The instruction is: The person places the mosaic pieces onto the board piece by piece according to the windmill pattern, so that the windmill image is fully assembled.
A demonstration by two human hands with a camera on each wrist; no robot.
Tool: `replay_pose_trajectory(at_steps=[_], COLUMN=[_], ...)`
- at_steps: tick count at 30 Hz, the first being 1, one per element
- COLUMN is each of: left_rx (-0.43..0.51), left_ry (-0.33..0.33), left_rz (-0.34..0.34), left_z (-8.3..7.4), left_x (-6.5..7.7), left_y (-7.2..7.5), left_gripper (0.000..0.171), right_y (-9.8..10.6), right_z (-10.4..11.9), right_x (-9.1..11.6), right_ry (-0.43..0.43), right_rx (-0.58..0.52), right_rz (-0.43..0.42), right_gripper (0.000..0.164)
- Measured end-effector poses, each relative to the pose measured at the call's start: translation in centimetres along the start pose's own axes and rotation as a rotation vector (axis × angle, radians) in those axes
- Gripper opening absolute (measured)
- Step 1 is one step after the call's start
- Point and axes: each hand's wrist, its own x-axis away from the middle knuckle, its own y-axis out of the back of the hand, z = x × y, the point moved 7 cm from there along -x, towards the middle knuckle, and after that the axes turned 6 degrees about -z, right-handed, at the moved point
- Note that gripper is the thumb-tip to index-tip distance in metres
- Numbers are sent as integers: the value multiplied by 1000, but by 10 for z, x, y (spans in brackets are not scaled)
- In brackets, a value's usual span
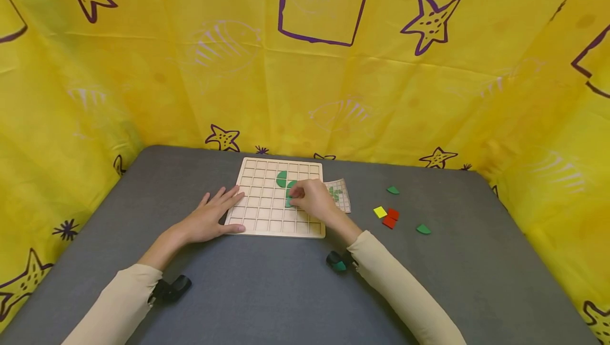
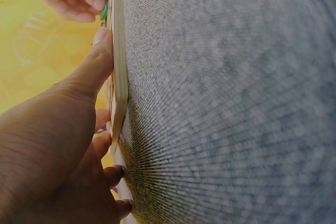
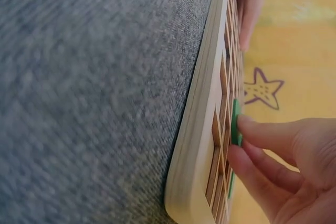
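Note:
A light wooden board point(image 1: 262, 224) with a grid of square recesses lies on the grey table. My left hand point(image 1: 209, 220) rests on its left edge with fingers spread, the thumb near the front left corner. Over the right half of the grid, my right hand point(image 1: 312, 198) pinches a green quarter-circle tile point(image 3: 235, 121) between thumb and fingers, close against the recesses. Another green shape point(image 1: 281, 179) sits in the grid farther back, and more green shows beside the right fingertips, partly hidden by them.
A printed pattern card point(image 1: 345, 197) lies at the board's right side, partly covered by my right hand. Farther right are loose green tiles point(image 1: 423, 229), a yellow square point(image 1: 379, 212) and red squares point(image 1: 389, 221). Green also shows at the right wrist strap point(image 1: 333, 258). A yellow curtain point(image 1: 267, 96) surrounds the table.

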Motion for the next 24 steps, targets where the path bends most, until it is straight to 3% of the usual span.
replay_pose_trajectory(at_steps=[15,24], left_rx=[-3,-2], left_ry=[2,0], left_rz=[-2,0], left_z=[0,-1], left_x=[-1,0], left_y=[0,0], left_gripper=[92,92], right_y=[-4,-5], right_z=[2,-2], right_x=[-2,-1], right_ry=[-7,-60], right_rx=[2,21], right_rz=[-16,-14], right_gripper=[8,12])
